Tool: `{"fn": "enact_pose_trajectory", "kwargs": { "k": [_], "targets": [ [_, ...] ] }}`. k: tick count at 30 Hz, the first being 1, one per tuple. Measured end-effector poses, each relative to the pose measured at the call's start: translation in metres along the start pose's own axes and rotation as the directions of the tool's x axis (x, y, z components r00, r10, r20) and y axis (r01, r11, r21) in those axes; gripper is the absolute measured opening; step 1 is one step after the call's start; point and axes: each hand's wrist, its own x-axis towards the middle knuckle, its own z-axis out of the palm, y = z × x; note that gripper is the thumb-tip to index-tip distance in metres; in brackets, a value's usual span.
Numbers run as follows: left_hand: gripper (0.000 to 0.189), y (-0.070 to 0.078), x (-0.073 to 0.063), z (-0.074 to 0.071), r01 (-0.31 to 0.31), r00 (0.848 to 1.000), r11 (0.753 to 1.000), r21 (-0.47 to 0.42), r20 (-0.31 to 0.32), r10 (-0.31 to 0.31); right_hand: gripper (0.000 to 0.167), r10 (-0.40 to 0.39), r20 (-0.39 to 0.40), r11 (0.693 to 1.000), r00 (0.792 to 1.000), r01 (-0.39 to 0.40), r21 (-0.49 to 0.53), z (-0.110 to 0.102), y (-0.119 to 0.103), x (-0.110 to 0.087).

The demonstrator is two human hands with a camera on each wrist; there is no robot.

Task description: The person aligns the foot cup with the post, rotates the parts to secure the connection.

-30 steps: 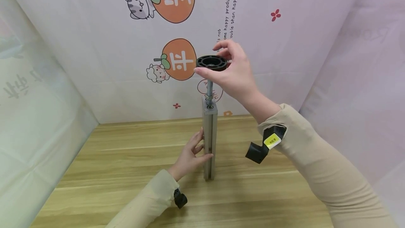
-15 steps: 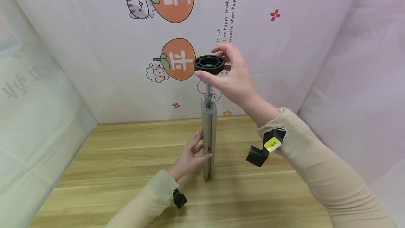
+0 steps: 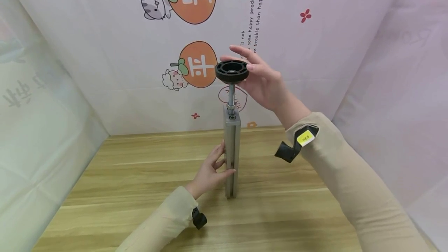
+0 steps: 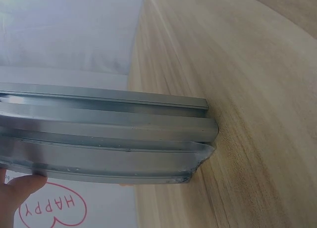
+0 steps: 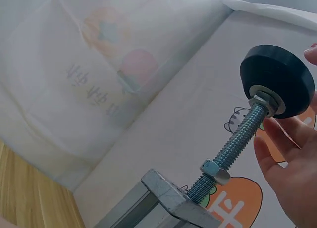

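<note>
An aluminium profile (image 3: 231, 151) stands upright on the table, with a slotted face towards me. My left hand (image 3: 206, 176) grips its lower part, thumb on the near face and fingers on the left side; the left wrist view shows the profile's lower end (image 4: 198, 134) on the wood. From the top plate rises a threaded rod (image 5: 240, 139) with a hex nut (image 5: 215, 171). The rod carries a round black levelling foot (image 3: 231, 74). Beside the foot, my right hand (image 3: 267, 81) has its thumb at the right rim and its fingers extended loosely behind it.
A wood-grain table (image 3: 147, 174) bears the profile. Close behind rises a white printed cloth (image 3: 297, 61) with orange fruit pictures. More cloth walls (image 3: 45, 88) flank the table on the left and right. Each wrist wears a black camera mount (image 3: 292, 149).
My right thumb has moved from the foot's near left edge to its right rim, and the fingers have straightened behind it. The left hand and profile stay in place.
</note>
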Motion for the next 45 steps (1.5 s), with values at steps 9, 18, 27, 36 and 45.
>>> {"fn": "enact_pose_trajectory", "kwargs": {
  "k": [9,18,27,36,45],
  "targets": [
    [0.101,0.002,0.000,-0.001,0.003,1.000,1.000,-0.009,-0.007,-0.003,0.055,0.021,0.085,0.989,0.996,-0.033,0.141,0.004,0.005,0.008],
    [0.102,0.002,0.003,-0.003,-0.007,1.000,1.000,-0.008,-0.010,0.007,0.049,0.006,0.053,0.979,0.999,-0.017,0.204,0.007,0.007,0.011],
    [0.103,-0.001,0.002,-0.002,-0.010,1.000,1.000,-0.009,-0.003,0.010,0.039,-0.036,0.037,0.988,0.999,0.030,0.153,0.006,0.012,0.006],
    [0.103,0.000,0.001,-0.002,-0.016,1.000,1.000,-0.005,0.005,0.016,0.020,-0.098,-0.039,0.992,0.994,0.094,-0.086,0.001,0.011,-0.001],
    [0.102,-0.003,0.000,-0.002,-0.024,1.000,1.000,-0.003,0.007,0.024,0.032,-0.042,-0.132,0.956,0.990,0.001,-0.294,0.011,-0.009,0.001]
  ]
}}
